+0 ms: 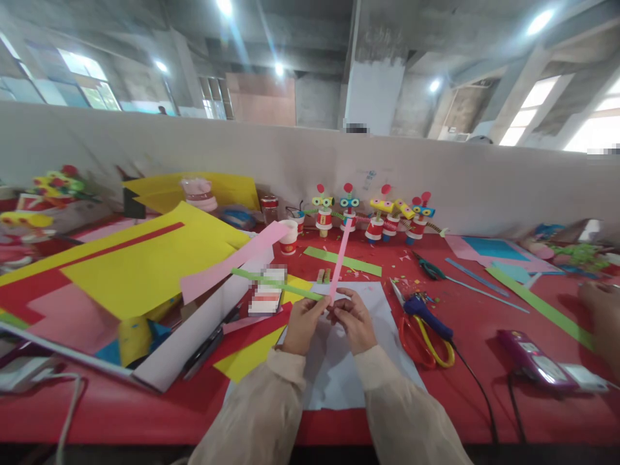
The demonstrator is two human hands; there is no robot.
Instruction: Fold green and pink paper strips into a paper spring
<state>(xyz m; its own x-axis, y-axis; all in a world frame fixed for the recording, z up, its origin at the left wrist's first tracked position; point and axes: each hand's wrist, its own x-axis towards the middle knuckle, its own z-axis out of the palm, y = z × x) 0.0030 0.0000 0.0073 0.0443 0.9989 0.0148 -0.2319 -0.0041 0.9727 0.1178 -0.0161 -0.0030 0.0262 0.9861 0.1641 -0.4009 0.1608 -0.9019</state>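
Note:
A green paper strip [274,283] and a pink paper strip [341,261] meet at an angle between my two hands. The green one stretches off to the left, while the pink one points away from me. My left hand [303,328] is closed, thumb and fingers pinching the strips where they cross. My right hand [354,323] is closed at the same joint, its fingertips around the lower end of the pink strip. Fingers partly hide the joint. Both hands are over white paper sheets [334,381] on the red table [484,400].
Scissors [426,349] and a blue-handled glue gun [426,313] with a cord lie to the right, near pliers [429,266]. Several paper-cup figures [349,219] stand behind. Yellow sheets [140,258] cover the left. Another person's hand [603,310] is at far right, near a purple power strip [535,361].

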